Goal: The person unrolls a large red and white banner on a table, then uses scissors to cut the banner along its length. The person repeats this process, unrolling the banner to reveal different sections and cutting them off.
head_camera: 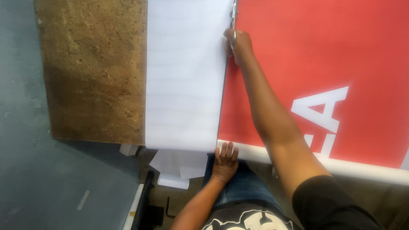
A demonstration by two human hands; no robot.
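— Surfaces?
— A red banner (298, 55) with white lettering lies flat beside a white sheet (185, 76); a worn brown board (93, 68) shows at the left.
— Right hand?
— The right hand (238, 44) is closed on a pair of scissors (233, 19) at the seam between sheet and banner.
— Left hand?
— The left hand (224, 161) rests open, fingers spread, touching the banner's near white edge.
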